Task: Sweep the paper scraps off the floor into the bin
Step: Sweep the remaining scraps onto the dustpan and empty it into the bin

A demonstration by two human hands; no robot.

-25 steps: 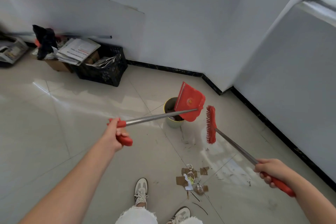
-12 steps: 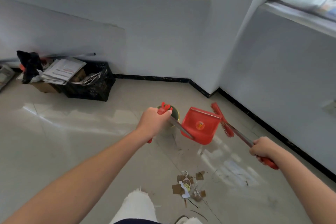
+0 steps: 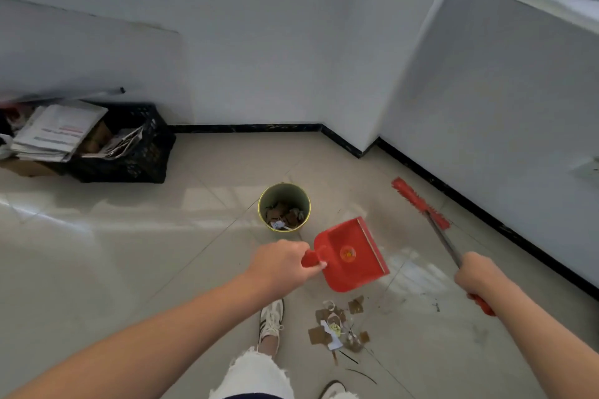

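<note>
A small round bin (image 3: 284, 206) stands on the tiled floor with brown and white scraps inside. My left hand (image 3: 282, 265) grips the handle of a red dustpan (image 3: 351, 254), which hangs upright just right of the bin and above the floor. My right hand (image 3: 479, 275) holds the metal shaft of a red broom (image 3: 420, 203); its brush head lies to the right of the dustpan near the wall. A heap of brown and white paper scraps (image 3: 337, 325) lies on the floor below the dustpan, in front of my feet.
A black crate (image 3: 136, 152) stuffed with papers and cardboard stands at the left wall. A wall corner (image 3: 363, 145) with black skirting juts out behind the bin. My white shoe (image 3: 271, 321) stands left of the scraps.
The dustpan has swung down from over the bin to hang right of it. My left hand has slid along the handle to the pan end. The broom head has moved right, away from the dustpan.
</note>
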